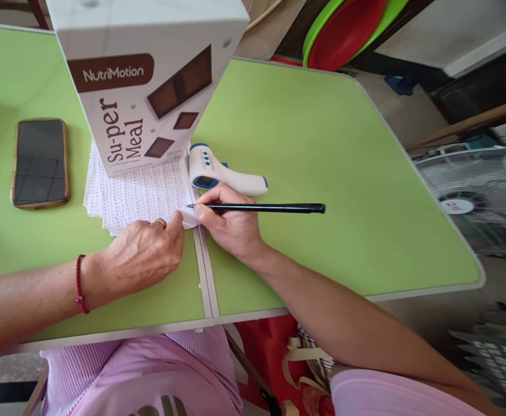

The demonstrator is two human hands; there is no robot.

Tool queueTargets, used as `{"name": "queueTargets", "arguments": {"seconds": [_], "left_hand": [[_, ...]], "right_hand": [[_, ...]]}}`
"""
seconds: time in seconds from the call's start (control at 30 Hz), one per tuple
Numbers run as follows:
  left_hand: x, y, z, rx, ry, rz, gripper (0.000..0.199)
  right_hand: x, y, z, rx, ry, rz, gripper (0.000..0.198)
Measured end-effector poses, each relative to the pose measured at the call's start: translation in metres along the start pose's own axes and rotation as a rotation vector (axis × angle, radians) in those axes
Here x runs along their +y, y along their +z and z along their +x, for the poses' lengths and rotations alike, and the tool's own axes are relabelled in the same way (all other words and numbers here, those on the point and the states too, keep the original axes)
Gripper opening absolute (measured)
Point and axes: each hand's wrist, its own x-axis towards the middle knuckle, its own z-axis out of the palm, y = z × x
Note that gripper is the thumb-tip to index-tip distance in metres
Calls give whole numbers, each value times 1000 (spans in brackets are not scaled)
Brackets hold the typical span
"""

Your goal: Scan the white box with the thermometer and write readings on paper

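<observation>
A black pen (279,208) is gripped between the thumb and fingers of my right hand (231,222). Its tip meets the lower right part of a stack of handwritten paper sheets (144,193). At the stack's near edge lies my left hand (144,254), fingers curled and pressed together on the paper; the thumb is mostly hidden. On top of the sheets' far part stands a tall white NutriMotion box (127,115). Just beyond my right hand, a white and blue infrared thermometer (229,173) lies on its side.
The sheets lie on a green folding table (343,173) with a pale seam and rim. Left of the box is a phone (40,164) in a brown case. Beyond the table's right edge stands a fan (478,190); red and green basins (343,34) are at the back.
</observation>
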Motion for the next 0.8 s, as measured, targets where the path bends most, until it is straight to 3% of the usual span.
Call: {"name": "queueTargets", "arguments": {"seconds": [0.53,0.8], "left_hand": [[-1,-5,4,-96,6,-26,48],[0,-4,2,-79,8,-25,48]], "right_hand": [[1,0,0,-26,-16,15,14],[1,0,-1,-1,10,-11,13]]}}
